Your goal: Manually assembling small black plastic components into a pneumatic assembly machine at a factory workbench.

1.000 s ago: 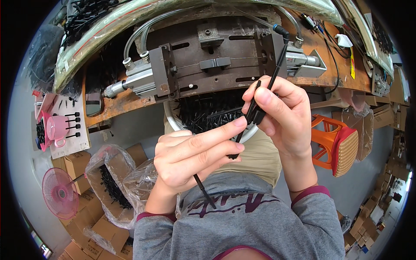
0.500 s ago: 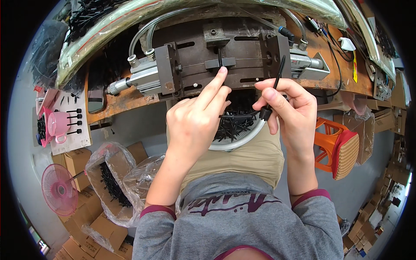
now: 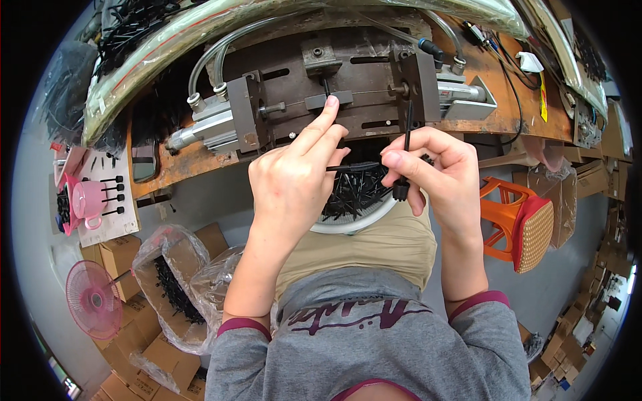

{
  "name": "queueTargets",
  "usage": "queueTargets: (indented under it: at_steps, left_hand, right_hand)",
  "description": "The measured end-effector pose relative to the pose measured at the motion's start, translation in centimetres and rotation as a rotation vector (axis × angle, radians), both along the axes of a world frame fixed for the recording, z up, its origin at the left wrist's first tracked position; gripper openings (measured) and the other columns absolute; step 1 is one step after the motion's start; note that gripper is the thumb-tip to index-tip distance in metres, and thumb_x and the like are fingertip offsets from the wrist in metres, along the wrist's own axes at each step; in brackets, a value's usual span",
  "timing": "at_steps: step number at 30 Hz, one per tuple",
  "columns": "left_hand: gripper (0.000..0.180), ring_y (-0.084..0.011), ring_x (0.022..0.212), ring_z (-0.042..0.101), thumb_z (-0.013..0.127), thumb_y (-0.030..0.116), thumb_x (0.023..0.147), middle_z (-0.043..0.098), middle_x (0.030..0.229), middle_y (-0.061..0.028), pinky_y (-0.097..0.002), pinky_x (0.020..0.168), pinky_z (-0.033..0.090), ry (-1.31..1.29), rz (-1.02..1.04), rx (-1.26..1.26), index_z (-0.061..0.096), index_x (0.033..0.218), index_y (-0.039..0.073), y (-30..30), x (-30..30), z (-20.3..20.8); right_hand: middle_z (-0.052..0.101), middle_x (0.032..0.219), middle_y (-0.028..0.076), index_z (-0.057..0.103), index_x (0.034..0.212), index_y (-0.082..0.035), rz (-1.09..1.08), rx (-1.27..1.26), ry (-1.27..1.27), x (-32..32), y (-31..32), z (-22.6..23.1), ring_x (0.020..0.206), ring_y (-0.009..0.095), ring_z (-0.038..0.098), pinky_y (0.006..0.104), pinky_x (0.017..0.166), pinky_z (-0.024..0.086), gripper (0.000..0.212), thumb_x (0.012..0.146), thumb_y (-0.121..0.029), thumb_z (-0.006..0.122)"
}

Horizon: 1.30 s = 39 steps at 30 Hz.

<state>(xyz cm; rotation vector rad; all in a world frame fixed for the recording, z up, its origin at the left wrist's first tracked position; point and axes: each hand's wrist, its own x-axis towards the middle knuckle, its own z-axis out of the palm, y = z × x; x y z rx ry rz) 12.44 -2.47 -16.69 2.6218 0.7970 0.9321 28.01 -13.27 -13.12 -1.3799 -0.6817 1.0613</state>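
My left hand (image 3: 291,177) reaches to the bench fixture (image 3: 294,87), its index fingertip on the small grey block (image 3: 328,100) in the middle. A thin black rod (image 3: 326,85) stands in that block at the fingertip. The other fingers of this hand are curled round a black ribbed rod (image 3: 358,166) that points right. My right hand (image 3: 438,164) pinches a slim black stem with a ribbed cap (image 3: 400,190) between thumb and fingers, the stem upright and the cap low. Below both hands, a white-rimmed basin (image 3: 358,226) on my lap holds many similar black parts.
Air cylinders stand at the left (image 3: 210,127) and right (image 3: 461,93) of the fixture, with clear hoses (image 3: 214,63). A phone (image 3: 145,164) and pink cup (image 3: 87,199) are at left, above a pink fan (image 3: 93,299). An orange stool (image 3: 501,214) stands at right.
The bolt ends on both fixture sides now stick out further inward. My right hand has tipped its stem more upright and lowered the cap. My left fingertip stays at the block.
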Motion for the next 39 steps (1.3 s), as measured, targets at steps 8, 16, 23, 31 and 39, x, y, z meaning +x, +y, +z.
queueTargets:
  at_steps: [8, 16, 23, 31, 39]
  left_hand:
    - [0.038, -0.0196, 0.077, 0.068, 0.087, 0.019, 0.058, 0.068, 0.093, -0.0071, -0.0283, 0.063, 0.055, -0.251, -0.267, -0.142, 0.074, 0.092, 0.007, -2.2, -1.4, 3.0]
    - [0.030, -0.0170, 0.071, 0.068, 0.083, 0.016, 0.062, 0.070, 0.099, -0.0118, -0.0256, 0.056, 0.053, -0.330, -0.357, -0.195, 0.075, 0.089, 0.006, -2.9, -1.5, 2.4]
    - [0.029, -0.0206, 0.071, 0.070, 0.081, 0.017, 0.064, 0.070, 0.104, -0.0196, -0.0241, 0.055, 0.051, -0.201, -0.391, -0.212, 0.071, 0.086, 0.001, -3.4, -3.1, 3.3]
    - [0.028, -0.0200, 0.072, 0.071, 0.081, 0.018, 0.066, 0.070, 0.102, -0.0198, -0.0234, 0.054, 0.051, -0.198, -0.378, -0.169, 0.070, 0.085, 0.001, -4.0, -3.2, 3.8]
    - [0.028, -0.0173, 0.064, 0.069, 0.080, 0.019, 0.067, 0.070, 0.102, -0.0202, -0.0228, 0.052, 0.049, -0.203, -0.388, -0.161, 0.070, 0.084, 0.000, -3.9, -3.4, 3.6]
  right_hand:
    - [0.065, 0.068, 0.006, 0.069, 0.086, 0.002, 0.037, -0.024, 0.067, -0.2, 0.2, 0.3, 0.039, 0.003, 0.046, 0.0175, 0.034, 0.029, 0.012, 0.085, -0.009, 0.072]
    - [0.065, 0.070, 0.005, 0.070, 0.102, 0.001, 0.093, 0.089, 0.243, -0.3, 0.7, -0.2, 0.040, 0.003, 0.045, 0.0172, 0.036, 0.031, 0.024, 0.096, -0.020, 0.060]
    - [0.067, 0.075, 0.009, 0.069, 0.103, 0.003, 0.135, 0.145, 0.286, 0.5, 0.9, 0.0, 0.042, 0.004, 0.047, 0.0170, 0.039, 0.035, 0.024, 0.096, -0.017, 0.059]
    - [0.067, 0.072, 0.010, 0.068, 0.091, 0.005, 0.089, 0.209, 0.238, -0.4, 0.5, 1.0, 0.041, 0.006, 0.049, 0.0183, 0.038, 0.035, 0.016, 0.093, -0.009, 0.062]
    - [0.067, 0.072, 0.009, 0.068, 0.089, 0.004, 0.041, 0.222, 0.157, -0.9, 0.3, 0.9, 0.042, 0.006, 0.051, 0.0187, 0.038, 0.036, 0.013, 0.092, -0.007, 0.063]
